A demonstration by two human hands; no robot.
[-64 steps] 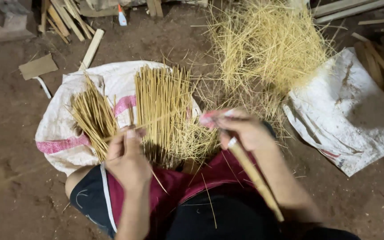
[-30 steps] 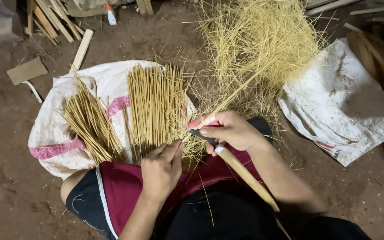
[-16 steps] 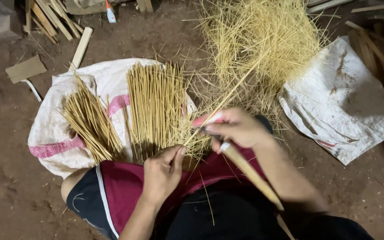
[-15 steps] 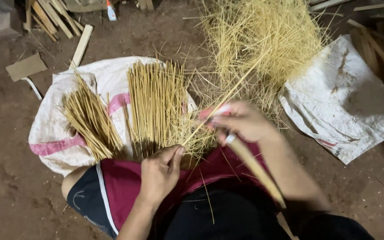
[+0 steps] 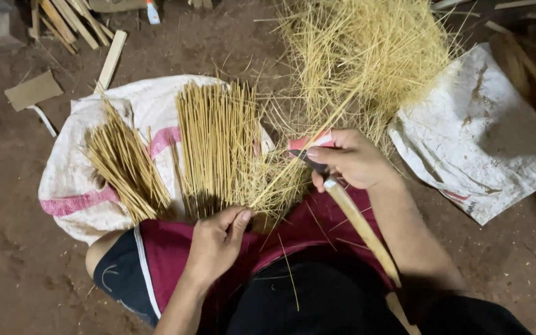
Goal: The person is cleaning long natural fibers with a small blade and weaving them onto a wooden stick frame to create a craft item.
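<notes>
My right hand [image 5: 350, 159] is shut on a long-handled knife [image 5: 360, 223]; its wooden handle runs back along my forearm and its taped tip pokes out above my thumb. A thin bamboo stick [image 5: 293, 162] runs from my left hand [image 5: 216, 241] up past the blade toward the shavings. My left hand pinches the stick's near end over my lap. In front of my knee two bundles of thin sticks lie on a white sack [image 5: 75, 180]: a straight bundle [image 5: 217, 144] and a slanted bundle [image 5: 125, 162].
A large heap of pale straw-like shavings [image 5: 367, 56] lies ahead on the dirt floor. Another white sack [image 5: 485, 136] is spread to the right. Wood offcuts [image 5: 63, 18], a flat slat [image 5: 110, 60] and a cardboard scrap [image 5: 32, 90] lie at the upper left.
My left hand came off the slanted bundle and took the near end of a single stick. My right hand with the knife stays at the stick, shifting slightly along it.
</notes>
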